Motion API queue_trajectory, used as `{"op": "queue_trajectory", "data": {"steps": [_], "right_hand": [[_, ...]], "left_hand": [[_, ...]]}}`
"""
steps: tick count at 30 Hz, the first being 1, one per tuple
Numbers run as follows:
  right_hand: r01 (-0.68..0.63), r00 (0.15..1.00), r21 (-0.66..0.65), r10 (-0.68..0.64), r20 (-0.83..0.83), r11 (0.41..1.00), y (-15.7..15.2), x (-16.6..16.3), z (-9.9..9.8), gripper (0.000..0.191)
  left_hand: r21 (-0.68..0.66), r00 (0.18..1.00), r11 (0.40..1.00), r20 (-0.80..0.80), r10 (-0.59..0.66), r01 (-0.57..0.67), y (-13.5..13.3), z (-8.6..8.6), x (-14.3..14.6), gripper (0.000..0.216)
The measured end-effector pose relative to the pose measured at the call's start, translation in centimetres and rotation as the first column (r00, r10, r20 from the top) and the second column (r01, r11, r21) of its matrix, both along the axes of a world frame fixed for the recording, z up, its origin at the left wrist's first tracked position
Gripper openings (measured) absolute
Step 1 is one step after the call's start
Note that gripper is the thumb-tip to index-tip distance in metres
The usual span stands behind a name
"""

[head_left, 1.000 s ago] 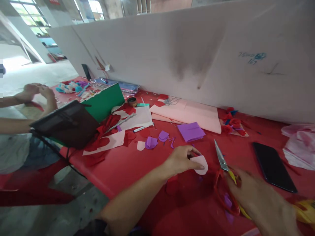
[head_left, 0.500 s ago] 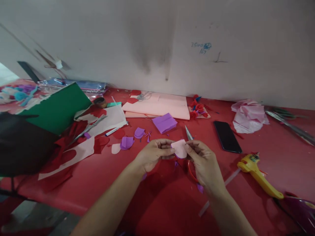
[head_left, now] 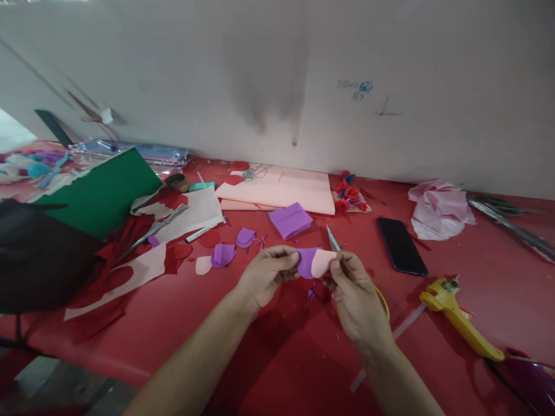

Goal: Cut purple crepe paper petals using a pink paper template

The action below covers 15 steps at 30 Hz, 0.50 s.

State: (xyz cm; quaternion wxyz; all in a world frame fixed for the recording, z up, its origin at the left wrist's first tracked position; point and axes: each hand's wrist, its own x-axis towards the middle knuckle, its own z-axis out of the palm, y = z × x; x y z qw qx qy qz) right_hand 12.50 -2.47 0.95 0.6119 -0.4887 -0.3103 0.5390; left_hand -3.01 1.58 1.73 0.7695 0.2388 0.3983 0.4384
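Observation:
My left hand (head_left: 264, 273) and my right hand (head_left: 353, 288) meet above the red table (head_left: 477, 242), both pinched on small paper petals. The left fingers grip a purple petal (head_left: 306, 262). The right fingers grip a pale pink petal (head_left: 323, 262) that overlaps it. Under my right hand lie scissors (head_left: 333, 240) with red and yellow handles, their blade tip poking out behind the petals.
Cut purple and pink petals (head_left: 223, 255), a purple paper stack (head_left: 289, 220), pink sheets (head_left: 281, 189), a green sheet (head_left: 102, 190) and red scraps (head_left: 130, 231) lie left and behind. A black phone (head_left: 401, 245), a yellow glue gun (head_left: 459, 315) and pink tissue (head_left: 437, 211) sit right.
The view swung right from the neighbouring person. My right hand left the scissors and joined the left on the pink piece, and a purple petal now shows beside the pink one.

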Motion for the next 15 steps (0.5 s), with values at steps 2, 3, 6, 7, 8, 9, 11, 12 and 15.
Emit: {"op": "queue_trajectory", "data": {"steps": [2, 3, 6, 7, 8, 9, 11, 12, 15], "right_hand": [[0.065, 0.998, 0.014, -0.065, 0.021, 0.998, 0.2, 0.4, -0.1, 0.022], [0.094, 0.995, 0.017, -0.095, 0.03, 0.995, 0.3, 0.6, -0.1, 0.023], [0.173, 0.98, 0.035, -0.176, 0.097, 0.984, 0.4, 1.1, 0.0, 0.025], [0.191, 0.968, 0.044, -0.196, 0.16, 0.981, 0.4, 1.3, 0.0, 0.024], [0.191, 0.95, 0.052, -0.198, 0.241, 0.98, 0.4, 1.4, 0.0, 0.022], [0.175, 0.927, 0.055, -0.183, 0.328, 0.983, 0.3, 1.4, 0.1, 0.022], [0.103, 0.877, 0.041, -0.11, 0.467, 0.994, 0.1, 1.3, 0.2, 0.021], [0.058, 0.864, 0.038, -0.069, 0.5, 0.998, 0.0, 1.1, 0.3, 0.02], [-0.044, 0.857, 0.108, -0.018, 0.514, 0.993, -0.3, 0.5, 0.6, 0.015]], "left_hand": [[-0.01, 1.0, 1.0, -0.009, 0.022, -0.023, 0.1, 0.0, -0.2, 0.028], [-0.013, 1.0, 1.0, -0.011, 0.026, -0.026, 0.2, 0.1, -0.3, 0.027], [-0.01, 1.0, 1.0, -0.016, 0.023, -0.023, 0.2, 0.1, -0.5, 0.024], [-0.006, 1.0, 1.0, -0.016, 0.02, -0.021, 0.2, 0.1, -0.5, 0.023], [-0.002, 1.0, 1.0, -0.009, 0.02, -0.02, 0.2, 0.1, -0.6, 0.022], [0.001, 1.0, 1.0, 0.009, 0.021, -0.021, 0.2, 0.1, -0.5, 0.021], [-0.005, 0.997, 1.0, 0.079, 0.019, -0.019, 0.2, 0.1, -0.4, 0.019], [-0.02, 0.992, 1.0, 0.124, 0.015, -0.013, 0.2, 0.1, -0.4, 0.018], [-0.081, 0.975, 0.996, 0.223, -0.011, 0.03, 0.1, 0.0, 0.0, 0.012]]}}
